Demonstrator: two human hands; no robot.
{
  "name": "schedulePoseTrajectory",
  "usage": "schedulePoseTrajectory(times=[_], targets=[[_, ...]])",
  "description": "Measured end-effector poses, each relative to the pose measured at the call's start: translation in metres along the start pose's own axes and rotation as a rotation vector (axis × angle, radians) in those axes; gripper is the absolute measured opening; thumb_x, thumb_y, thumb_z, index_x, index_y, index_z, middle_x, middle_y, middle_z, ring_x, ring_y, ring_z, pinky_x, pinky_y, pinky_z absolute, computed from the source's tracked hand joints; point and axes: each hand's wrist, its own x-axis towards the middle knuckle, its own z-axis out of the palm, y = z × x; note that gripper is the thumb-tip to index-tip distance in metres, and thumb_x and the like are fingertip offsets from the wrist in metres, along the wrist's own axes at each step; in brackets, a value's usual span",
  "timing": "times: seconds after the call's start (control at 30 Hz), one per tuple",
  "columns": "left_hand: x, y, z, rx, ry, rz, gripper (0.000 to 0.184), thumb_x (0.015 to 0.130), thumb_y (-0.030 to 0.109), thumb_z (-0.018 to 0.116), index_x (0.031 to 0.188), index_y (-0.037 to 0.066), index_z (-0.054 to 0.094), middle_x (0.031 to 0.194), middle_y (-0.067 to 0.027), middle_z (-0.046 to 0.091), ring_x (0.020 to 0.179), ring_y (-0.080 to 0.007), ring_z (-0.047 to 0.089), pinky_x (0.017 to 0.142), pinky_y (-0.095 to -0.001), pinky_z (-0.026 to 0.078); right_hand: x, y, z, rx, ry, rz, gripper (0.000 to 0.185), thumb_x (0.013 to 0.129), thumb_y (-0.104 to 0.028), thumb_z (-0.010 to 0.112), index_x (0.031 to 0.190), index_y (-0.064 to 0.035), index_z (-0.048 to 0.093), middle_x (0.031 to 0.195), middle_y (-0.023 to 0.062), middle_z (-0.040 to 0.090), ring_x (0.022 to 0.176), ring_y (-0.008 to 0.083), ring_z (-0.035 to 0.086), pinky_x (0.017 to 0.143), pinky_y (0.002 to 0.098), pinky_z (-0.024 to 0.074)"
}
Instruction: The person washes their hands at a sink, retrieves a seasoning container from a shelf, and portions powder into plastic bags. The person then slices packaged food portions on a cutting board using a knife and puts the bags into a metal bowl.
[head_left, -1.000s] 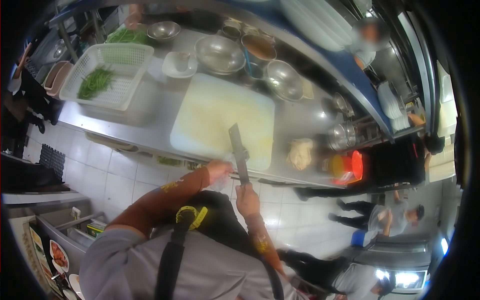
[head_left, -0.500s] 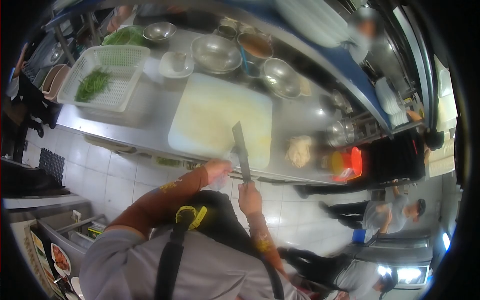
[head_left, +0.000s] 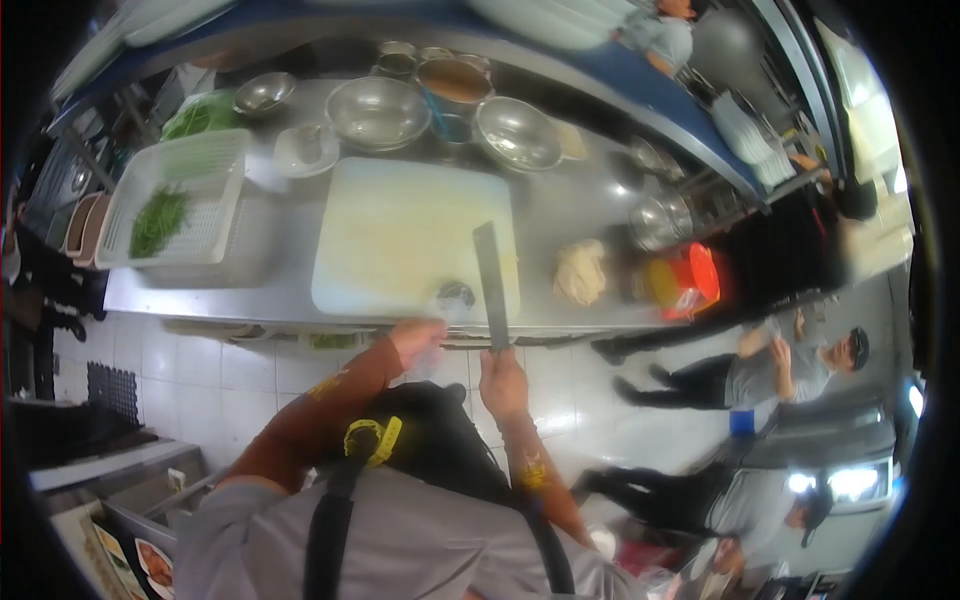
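My right hand [head_left: 503,378] is wrapped around the handle of a knife [head_left: 490,280] with a long, squared-off blade. The blade points away from me over the right part of a pale cutting board [head_left: 400,225]. My left hand [head_left: 418,343] is closed on a clear plastic bag [head_left: 440,305] at the board's front edge. Something dark, which I cannot make out, shows at the bag's far end on the board, left of the blade. A crumpled beige cloth [head_left: 581,272] lies on the steel counter to the right of the board.
On the left stands a white basket [head_left: 240,170] with green stalks [head_left: 159,222]. Steel bowls [head_left: 378,113], a pot of brown sauce [head_left: 455,78] and a white dish [head_left: 306,150] line the back. A red-and-yellow container [head_left: 690,281] is at right. Several people are nearby.
The view has shifted, so the counter sits lower and further left. The dark content of the bag now shows on the board. The knife stays in my right hand, its blade face showing wider.
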Motion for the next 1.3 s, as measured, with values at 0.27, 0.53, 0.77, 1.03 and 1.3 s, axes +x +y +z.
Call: schedulePoseTrajectory(times=[0.27, 0.53, 0.77, 1.03, 1.3], targets=[[-0.003, 0.005, -0.001, 0.053, -0.026, 0.017, 0.019, 0.085, 0.02, 0.063, 0.085, 0.001, 0.062, 0.074, -0.0062, 0.054, 0.061, -0.0182, 0.054, 0.049, -0.0354, 0.046, -0.005, -0.001, -0.001, 0.051, -0.012, 0.042, 0.025, 0.094, -0.026, 0.054, 0.1, -0.0031, 0.047, 0.084, 0.0222, 0.065, 0.081, 0.0456, 0.06, 0.069, 0.0528, 0.0467], [-0.002, 0.008, -0.005, 0.007, -0.104, -0.04, 0.018, 0.086, 0.02, 0.062, 0.085, 0.002, 0.062, 0.072, -0.0054, 0.053, 0.059, -0.0169, 0.053, 0.049, -0.0345, 0.047, -0.005, -0.004, -0.002, 0.019, -0.008, 0.047, 0.026, 0.093, -0.028, 0.054, 0.099, -0.0029, 0.049, 0.084, 0.021, 0.065, 0.081, 0.0439, 0.061, 0.07, 0.0519, 0.0474], [-0.005, 0.009, -0.003, -0.018, -0.051, -0.068, 0.018, 0.085, 0.021, 0.062, 0.086, 0.003, 0.062, 0.071, -0.0052, 0.053, 0.057, -0.0173, 0.054, 0.049, -0.0347, 0.047, 0.0, -0.011, -0.002, -0.006, -0.069, 0.057, 0.025, 0.093, -0.027, 0.054, 0.097, -0.0034, 0.049, 0.084, 0.0196, 0.066, 0.082, 0.043, 0.062, 0.071, 0.0514, 0.0479], [-0.008, 0.012, -0.006, -0.064, -0.123, -0.112, 0.023, 0.086, 0.025, 0.064, 0.088, 0.002, 0.062, 0.068, -0.006, 0.055, 0.057, -0.0204, 0.058, 0.051, -0.0342, 0.048, 0.005, 0.005, 0.011, -0.063, -0.171, 0.068, 0.029, 0.093, -0.033, 0.053, 0.1, -0.0045, 0.05, 0.083, 0.0199, 0.066, 0.082, 0.043, 0.062, 0.072, 0.0526, 0.0472], [-0.014, 0.005, -0.015, 0.065, -0.125, -0.017, 0.025, 0.085, 0.025, 0.065, 0.086, 0.001, 0.065, 0.074, -0.0085, 0.061, 0.059, -0.0194, 0.06, 0.054, -0.0319, 0.048, 0.007, 0.004, 0.0, 0.034, -0.061, 0.139, 0.04, 0.093, -0.042, 0.051, 0.096, -0.0028, 0.057, 0.077, 0.0225, 0.064, 0.077, 0.0452, 0.062, 0.07, 0.0528, 0.0476]])
